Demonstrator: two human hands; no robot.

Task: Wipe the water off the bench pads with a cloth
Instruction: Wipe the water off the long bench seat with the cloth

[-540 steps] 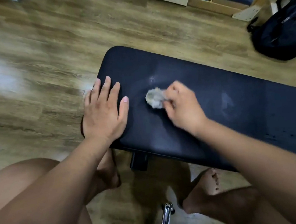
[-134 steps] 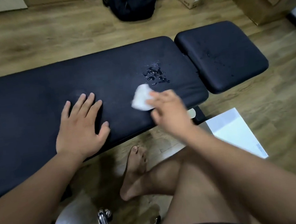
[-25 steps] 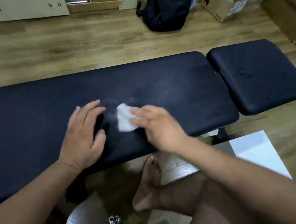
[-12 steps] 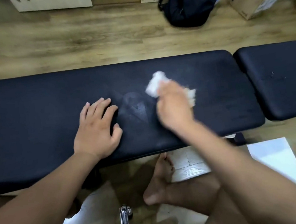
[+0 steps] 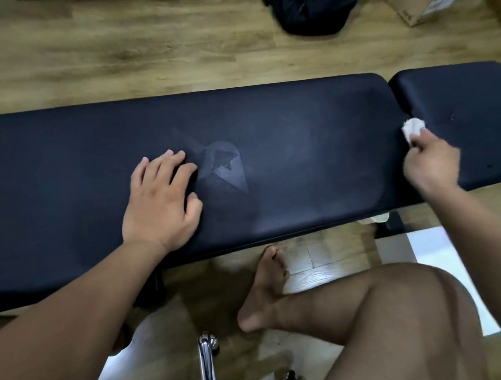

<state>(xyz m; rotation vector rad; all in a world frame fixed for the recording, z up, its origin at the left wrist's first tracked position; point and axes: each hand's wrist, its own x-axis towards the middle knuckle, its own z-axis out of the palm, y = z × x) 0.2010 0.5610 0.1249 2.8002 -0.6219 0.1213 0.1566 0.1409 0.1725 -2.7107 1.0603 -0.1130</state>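
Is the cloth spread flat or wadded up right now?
Wadded up: the cloth shows as a small crumpled lump pinched in the right hand.

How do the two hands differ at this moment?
The left hand rests palm-down on the long bench pad, holding nothing; the right hand grips a white cloth. The left hand sits mid-pad; the right hand is at the gap beside the short pad. Both are bare.

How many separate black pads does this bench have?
2. The long pad spans the middle, under the left hand; the short pad adjoins its right end. More could lie beyond the frame.
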